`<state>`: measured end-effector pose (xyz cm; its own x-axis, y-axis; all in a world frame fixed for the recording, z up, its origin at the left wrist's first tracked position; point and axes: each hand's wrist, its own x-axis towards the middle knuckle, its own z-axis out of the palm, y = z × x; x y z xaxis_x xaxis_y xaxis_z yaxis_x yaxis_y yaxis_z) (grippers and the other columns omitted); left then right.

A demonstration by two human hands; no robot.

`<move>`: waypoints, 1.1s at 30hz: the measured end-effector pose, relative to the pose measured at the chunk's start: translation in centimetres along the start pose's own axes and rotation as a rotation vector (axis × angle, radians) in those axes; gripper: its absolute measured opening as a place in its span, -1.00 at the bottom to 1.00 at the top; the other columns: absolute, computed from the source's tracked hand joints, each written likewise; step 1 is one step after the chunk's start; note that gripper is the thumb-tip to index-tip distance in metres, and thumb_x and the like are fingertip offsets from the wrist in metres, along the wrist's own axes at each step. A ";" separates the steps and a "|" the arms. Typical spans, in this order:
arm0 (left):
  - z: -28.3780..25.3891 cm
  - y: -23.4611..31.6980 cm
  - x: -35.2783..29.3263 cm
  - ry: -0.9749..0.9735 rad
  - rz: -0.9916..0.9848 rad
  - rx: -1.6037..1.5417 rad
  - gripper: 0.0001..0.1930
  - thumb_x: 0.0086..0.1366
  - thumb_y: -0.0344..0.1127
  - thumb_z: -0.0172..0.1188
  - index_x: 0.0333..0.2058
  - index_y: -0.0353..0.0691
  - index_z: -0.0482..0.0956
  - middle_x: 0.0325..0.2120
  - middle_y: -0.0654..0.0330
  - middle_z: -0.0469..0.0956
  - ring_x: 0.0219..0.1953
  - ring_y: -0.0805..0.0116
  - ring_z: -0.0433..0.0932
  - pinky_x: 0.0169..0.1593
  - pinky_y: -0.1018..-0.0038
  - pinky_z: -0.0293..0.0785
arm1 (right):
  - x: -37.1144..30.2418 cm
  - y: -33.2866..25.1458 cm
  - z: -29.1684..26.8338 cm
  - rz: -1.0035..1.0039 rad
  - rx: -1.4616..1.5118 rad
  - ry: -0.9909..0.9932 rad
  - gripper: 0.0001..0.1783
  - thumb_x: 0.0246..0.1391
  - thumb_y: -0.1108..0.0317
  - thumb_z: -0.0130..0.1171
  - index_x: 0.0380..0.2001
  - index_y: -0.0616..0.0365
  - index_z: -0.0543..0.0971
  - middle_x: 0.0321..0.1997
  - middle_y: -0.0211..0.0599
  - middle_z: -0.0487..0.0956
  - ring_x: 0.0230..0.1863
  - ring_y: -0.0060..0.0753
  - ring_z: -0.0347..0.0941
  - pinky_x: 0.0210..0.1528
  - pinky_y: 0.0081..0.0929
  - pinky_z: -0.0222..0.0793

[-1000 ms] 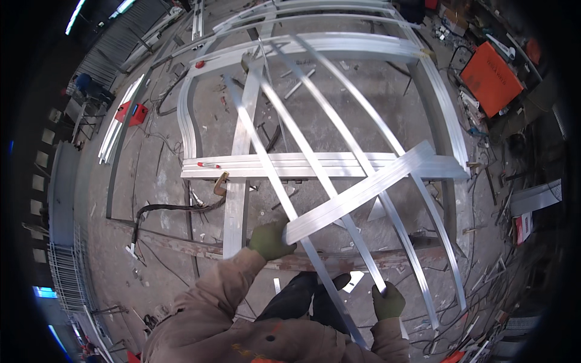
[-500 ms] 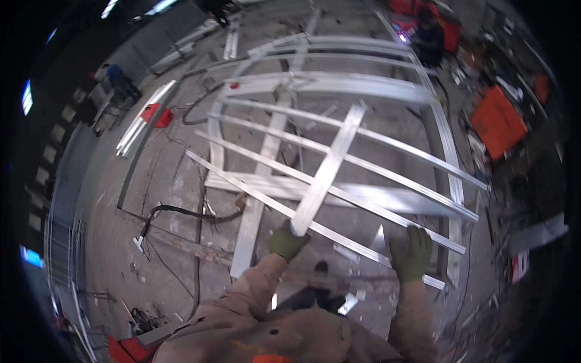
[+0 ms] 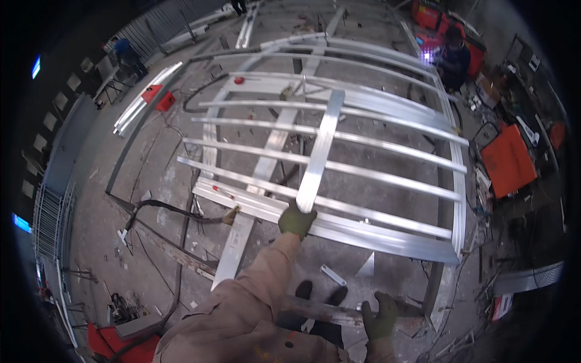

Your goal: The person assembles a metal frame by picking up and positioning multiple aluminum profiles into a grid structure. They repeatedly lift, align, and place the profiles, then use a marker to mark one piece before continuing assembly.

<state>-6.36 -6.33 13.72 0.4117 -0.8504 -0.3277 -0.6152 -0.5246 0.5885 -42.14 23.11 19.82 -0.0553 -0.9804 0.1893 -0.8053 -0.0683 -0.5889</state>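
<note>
My left hand (image 3: pixel 297 220), in a green glove, is closed around the near end of a flat silver metal crosspiece (image 3: pixel 324 145). Several thin silver bars (image 3: pixel 387 176) run left to right and are joined to this crosspiece as a grid. The grid lies over a larger metal frame, whose wide near rail (image 3: pixel 387 237) shows just beyond my left hand. My right hand (image 3: pixel 379 317), also gloved in green, hangs off the near side with its fingers apart and nothing in them. A red-and-white marker-like object (image 3: pixel 223 192) rests on the near rail's left part.
A dark cable (image 3: pixel 175 210) winds across the floor at left. A red box (image 3: pixel 159 98) sits by stacked bars. An orange panel (image 3: pixel 508 160) stands at right. At the far right a person (image 3: pixel 454 57) works beside a bright welding spark. Another person (image 3: pixel 126 55) stands far left.
The bar grid has swung from a slant into line with the frame's rails. My right hand has come away from the bars and moved down toward me. My left hand stays on the crosspiece.
</note>
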 end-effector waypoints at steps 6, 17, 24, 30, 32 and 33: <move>5.1 2.7 6.5 0.076 0.008 0.021 -0.11 0.13 0.19 0.67 0.34 -0.19 0.69 0.14 -0.14 0.85 0.21 -0.20 0.83 0.30 -0.02 0.74 | 3.3 3.9 4.5 -0.061 0.054 -0.084 -0.43 0.13 0.13 0.71 0.12 0.16 0.77 0.07 0.07 0.80 0.15 0.31 0.74 0.27 0.19 0.62; 13.1 1.3 15.6 0.115 0.011 0.075 -0.14 0.17 0.16 0.61 0.37 -0.17 0.62 0.08 -0.13 0.87 0.16 -0.24 0.84 0.24 -0.09 0.75 | 6.7 10.7 7.2 0.017 0.096 -0.283 -0.45 0.21 0.09 0.68 0.17 0.13 0.78 0.09 0.00 0.83 0.19 0.24 0.76 0.31 0.16 0.63; 13.7 1.6 17.1 0.039 -0.048 0.042 -0.16 0.18 0.11 0.62 0.37 -0.13 0.63 0.14 -0.07 0.86 0.21 -0.17 0.83 0.30 0.00 0.73 | 7.2 12.5 8.6 0.041 0.093 -0.319 -0.46 0.25 0.06 0.64 0.16 0.13 0.79 0.09 0.05 0.84 0.18 0.26 0.77 0.31 0.17 0.64; 13.1 2.2 17.2 0.086 -0.019 0.031 -0.21 0.20 0.08 0.63 0.36 -0.10 0.66 0.16 -0.07 0.85 0.22 -0.18 0.82 0.31 0.00 0.73 | 8.6 11.8 9.5 0.037 0.158 -0.365 -0.46 0.26 0.08 0.63 0.18 0.15 0.79 0.08 0.06 0.84 0.18 0.27 0.77 0.30 0.18 0.64; 13.7 1.1 17.0 0.097 0.019 0.051 -0.22 0.20 0.09 0.62 0.34 -0.11 0.67 0.17 -0.09 0.84 0.23 -0.20 0.82 0.31 -0.01 0.73 | 9.7 12.7 10.8 -0.055 0.097 -0.299 -0.46 0.25 0.10 0.64 0.19 0.15 0.79 0.08 0.04 0.84 0.15 0.27 0.77 0.28 0.18 0.65; 14.1 -0.1 17.6 0.055 0.016 0.014 -0.28 0.12 0.07 0.61 0.19 -0.21 0.71 0.04 -0.10 0.86 0.17 -0.18 0.83 0.25 0.05 0.71 | 9.5 12.4 11.3 -0.087 0.080 -0.293 -0.46 0.25 0.11 0.64 0.19 0.15 0.80 0.08 0.03 0.84 0.14 0.27 0.78 0.27 0.18 0.66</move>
<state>-8.56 -21.85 -2.52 0.4374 -0.8555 -0.2770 -0.6316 -0.5115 0.5827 -46.02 10.84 5.41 0.1939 -0.9809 0.0143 -0.7498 -0.1576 -0.6426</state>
